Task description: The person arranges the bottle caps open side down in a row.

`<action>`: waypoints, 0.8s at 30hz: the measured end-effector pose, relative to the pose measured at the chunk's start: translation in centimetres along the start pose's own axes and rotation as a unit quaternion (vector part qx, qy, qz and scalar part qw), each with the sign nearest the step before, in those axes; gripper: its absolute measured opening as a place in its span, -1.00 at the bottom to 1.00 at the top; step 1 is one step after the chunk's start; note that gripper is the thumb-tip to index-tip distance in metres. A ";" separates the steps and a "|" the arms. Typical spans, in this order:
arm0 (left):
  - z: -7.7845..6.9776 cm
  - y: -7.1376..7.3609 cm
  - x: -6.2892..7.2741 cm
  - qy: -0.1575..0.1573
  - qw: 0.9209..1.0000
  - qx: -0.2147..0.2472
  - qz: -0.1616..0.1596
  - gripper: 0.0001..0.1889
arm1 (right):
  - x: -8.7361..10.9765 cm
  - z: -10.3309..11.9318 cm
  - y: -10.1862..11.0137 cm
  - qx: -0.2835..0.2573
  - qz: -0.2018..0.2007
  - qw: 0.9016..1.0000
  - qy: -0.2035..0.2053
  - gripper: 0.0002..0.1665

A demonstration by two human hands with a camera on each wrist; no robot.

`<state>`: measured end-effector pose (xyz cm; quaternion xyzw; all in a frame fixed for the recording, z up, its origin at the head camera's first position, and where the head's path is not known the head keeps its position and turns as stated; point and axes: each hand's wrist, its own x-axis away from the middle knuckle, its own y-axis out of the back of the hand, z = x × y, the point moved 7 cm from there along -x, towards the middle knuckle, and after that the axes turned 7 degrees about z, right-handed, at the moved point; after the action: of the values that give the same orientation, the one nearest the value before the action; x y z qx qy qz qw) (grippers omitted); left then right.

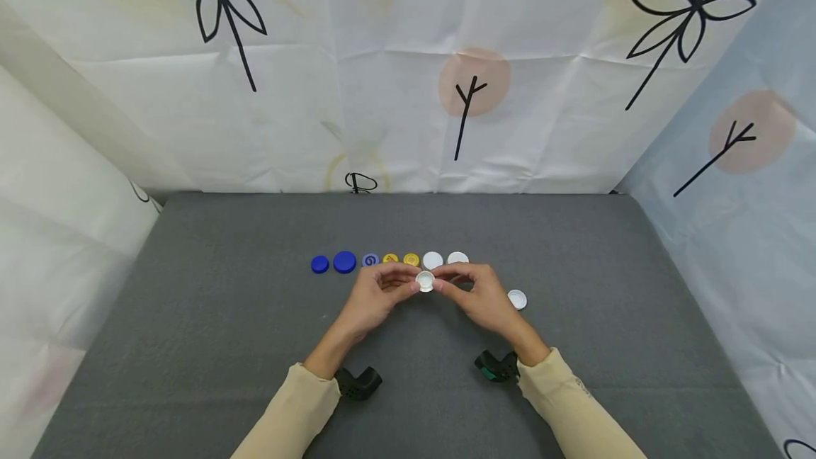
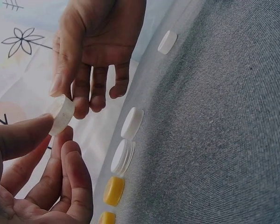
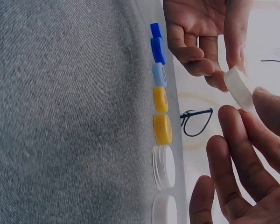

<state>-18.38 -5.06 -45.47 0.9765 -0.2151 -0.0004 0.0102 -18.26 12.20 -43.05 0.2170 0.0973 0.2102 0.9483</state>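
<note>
Both hands hold one white bottle cap (image 1: 425,281) above the table, its hollow side turned toward the head camera. My left hand (image 1: 380,294) pinches its left edge between thumb and fingertips. On the opposite edge, the thumb and fingers of my right hand (image 1: 481,297) grip it too. In the left wrist view the ridged side of the white cap (image 2: 62,115) shows between the two hands. Just beyond the hands runs a row of caps: a small blue cap (image 1: 320,264), a larger blue cap (image 1: 345,262), a light blue cap (image 1: 370,260), two yellow caps (image 1: 411,260) and two white caps (image 1: 433,261).
Another white cap (image 1: 518,299) lies apart on the grey table (image 1: 255,346), right of my right hand. White printed cloth (image 1: 382,91) hangs behind the table and along both sides. A black wrist device (image 1: 359,383) is on each wrist.
</note>
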 end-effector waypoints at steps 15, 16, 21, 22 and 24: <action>0.3 0.2 0.0 0.017 1.000 -0.003 -0.001 -0.77 | 0.2 1.0 0.2 -0.014 -0.053 0.996 0.070 -0.77; 0.3 0.2 -0.1 0.020 1.000 -0.002 0.003 -0.76 | 0.2 1.0 0.2 -0.008 -0.056 0.995 0.077 -0.77; 0.2 0.1 -0.1 0.023 1.000 -0.001 0.021 -0.70 | 0.3 1.1 0.2 -0.005 -0.049 0.994 0.094 -0.74; 0.2 0.0 -0.1 0.019 1.000 0.000 0.024 -0.70 | 0.3 1.1 0.2 -0.009 -0.045 0.994 0.096 -0.73; 0.2 0.0 -0.1 0.006 0.999 0.006 0.031 -0.69 | 0.3 1.0 0.1 -0.019 -0.033 0.994 0.098 -0.71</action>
<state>-18.48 -5.03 -45.65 0.9694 -0.2453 0.0074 0.0061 -17.75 12.07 -42.14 0.1742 0.1934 0.2008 0.9444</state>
